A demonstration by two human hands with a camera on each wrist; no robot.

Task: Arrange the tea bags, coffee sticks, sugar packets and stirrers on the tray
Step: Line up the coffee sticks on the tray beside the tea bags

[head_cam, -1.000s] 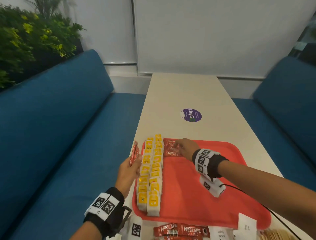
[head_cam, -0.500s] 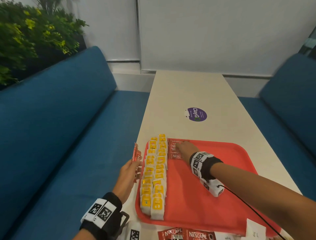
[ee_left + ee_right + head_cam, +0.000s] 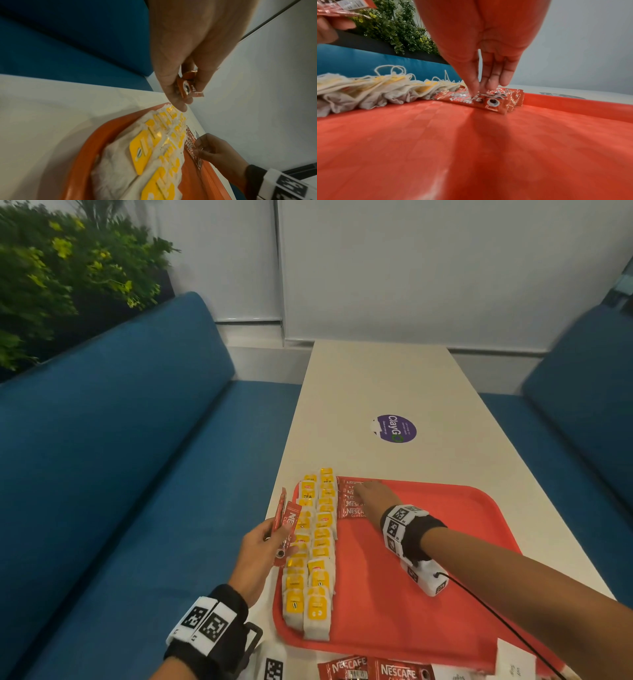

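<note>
A red tray [image 3: 445, 594] lies on the white table. Two rows of yellow-tagged tea bags [image 3: 313, 556] run along the tray's left side. Beside them, at the far left corner, lies a short stack of red Nescafe coffee sticks [image 3: 352, 501] [image 3: 481, 100]. My right hand [image 3: 373, 496] presses straight fingers [image 3: 488, 83] down on those sticks. My left hand [image 3: 267, 546] hovers at the tray's left edge and grips a few more coffee sticks [image 3: 287, 518] [image 3: 187, 86] upright.
More Nescafe sticks [image 3: 376, 669] and white paper packets [image 3: 513, 659] lie on the table at the tray's near edge. A purple sticker [image 3: 394, 428] is on the table beyond the tray. Blue benches [image 3: 120, 474] flank the table, with a plant [image 3: 68, 278] behind the left one.
My right hand has stayed on the coffee sticks in the tray's corner, now pressing them flat. My left hand with its sticks has shifted slightly toward the tea bags.
</note>
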